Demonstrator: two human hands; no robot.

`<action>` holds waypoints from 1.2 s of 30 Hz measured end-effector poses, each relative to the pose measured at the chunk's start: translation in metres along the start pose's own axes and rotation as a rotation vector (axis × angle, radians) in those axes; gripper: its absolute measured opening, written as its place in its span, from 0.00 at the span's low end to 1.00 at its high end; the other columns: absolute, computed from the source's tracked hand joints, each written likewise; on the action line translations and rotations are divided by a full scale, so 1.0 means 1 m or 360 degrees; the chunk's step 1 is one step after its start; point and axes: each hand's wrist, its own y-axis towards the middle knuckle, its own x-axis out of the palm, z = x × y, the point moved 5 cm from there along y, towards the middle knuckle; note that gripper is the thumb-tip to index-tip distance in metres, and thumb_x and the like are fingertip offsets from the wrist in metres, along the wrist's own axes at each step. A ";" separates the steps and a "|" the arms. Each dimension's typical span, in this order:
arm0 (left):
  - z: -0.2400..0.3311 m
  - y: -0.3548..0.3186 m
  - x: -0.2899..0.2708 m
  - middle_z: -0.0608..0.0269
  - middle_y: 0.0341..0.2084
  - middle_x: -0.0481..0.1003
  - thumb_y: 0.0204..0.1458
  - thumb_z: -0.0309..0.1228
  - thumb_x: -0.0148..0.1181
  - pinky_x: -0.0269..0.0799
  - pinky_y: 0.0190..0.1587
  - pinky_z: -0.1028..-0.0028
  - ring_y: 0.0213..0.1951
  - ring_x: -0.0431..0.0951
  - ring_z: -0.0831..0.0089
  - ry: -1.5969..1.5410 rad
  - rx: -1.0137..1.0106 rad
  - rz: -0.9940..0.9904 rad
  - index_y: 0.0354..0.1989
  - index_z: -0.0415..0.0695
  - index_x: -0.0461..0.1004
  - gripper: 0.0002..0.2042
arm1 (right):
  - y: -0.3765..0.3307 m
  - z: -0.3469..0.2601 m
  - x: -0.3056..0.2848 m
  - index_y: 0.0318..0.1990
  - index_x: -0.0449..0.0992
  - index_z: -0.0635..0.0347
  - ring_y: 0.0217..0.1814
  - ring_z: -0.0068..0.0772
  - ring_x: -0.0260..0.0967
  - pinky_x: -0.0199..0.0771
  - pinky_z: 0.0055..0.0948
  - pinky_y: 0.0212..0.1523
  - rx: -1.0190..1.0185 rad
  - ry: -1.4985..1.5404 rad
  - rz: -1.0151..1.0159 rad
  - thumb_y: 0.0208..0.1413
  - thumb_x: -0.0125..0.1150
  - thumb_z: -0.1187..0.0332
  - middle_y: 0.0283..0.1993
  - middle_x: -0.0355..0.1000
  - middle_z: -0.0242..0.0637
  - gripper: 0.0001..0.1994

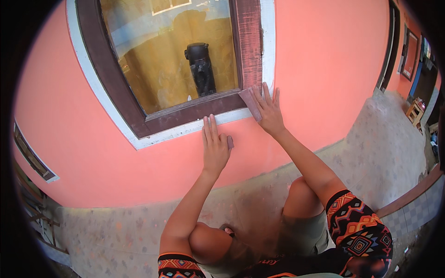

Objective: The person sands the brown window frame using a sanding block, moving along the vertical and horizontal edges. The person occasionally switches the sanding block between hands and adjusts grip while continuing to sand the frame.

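My right hand [269, 111] lies with fingers spread at the lower right corner of a dark brown window frame [194, 110]. A mauve-brown sheet of sandpaper [251, 104] is held under it, partly hidden by the thumb and palm. My left hand [214, 150] rests two straight fingertips on the white border [174, 133] below the frame. Its other fingers curl around a small mauve-brown piece [230, 142], which looks like sandpaper and is mostly hidden. The frame's right upright [250, 44] looks scuffed, with reddish and dark streaks.
Behind the window glass [157, 76] stands a black bottle [201, 69]. A salmon-pink wall [320, 60] surrounds the window. My bent knees are close to the wall, above a grey, stained floor [116, 231]. Far right, a small wooden stool [415, 112] stands near a doorway.
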 end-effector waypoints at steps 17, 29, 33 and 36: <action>0.004 -0.001 0.006 0.16 0.76 0.50 0.65 0.30 0.63 0.56 0.76 0.33 0.78 0.49 0.17 0.0099 0.0012 -0.0036 0.34 0.32 0.71 0.13 | -0.027 0.036 0.017 0.82 0.59 0.59 0.91 0.57 0.38 0.32 0.80 0.82 0.0072 -0.0024 -0.0088 0.59 0.63 0.71 0.89 0.49 0.38 0.41; 0.008 0.000 0.005 0.17 0.77 0.49 0.64 0.29 0.65 0.58 0.75 0.31 0.78 0.47 0.17 0.0076 -0.0016 -0.0066 0.38 0.32 0.72 0.11 | -0.032 0.016 0.022 0.79 0.65 0.57 0.90 0.54 0.43 0.46 0.82 0.79 -0.0050 0.0066 -0.0030 0.57 0.67 0.70 0.88 0.52 0.36 0.40; 0.003 -0.001 0.001 0.16 0.77 0.49 0.64 0.28 0.64 0.58 0.75 0.32 0.78 0.48 0.17 -0.0010 -0.0017 -0.0101 0.40 0.32 0.71 0.11 | -0.038 0.013 0.013 0.80 0.64 0.55 0.90 0.56 0.45 0.44 0.82 0.79 -0.0245 -0.0098 0.0110 0.56 0.69 0.69 0.88 0.52 0.36 0.41; 0.003 -0.001 0.003 0.18 0.77 0.49 0.64 0.28 0.64 0.59 0.75 0.32 0.78 0.47 0.18 0.0058 -0.0002 -0.0073 0.40 0.32 0.72 0.11 | -0.035 0.019 0.024 0.82 0.60 0.59 0.91 0.57 0.40 0.31 0.79 0.83 -0.0099 -0.0008 -0.0112 0.60 0.65 0.67 0.89 0.50 0.37 0.41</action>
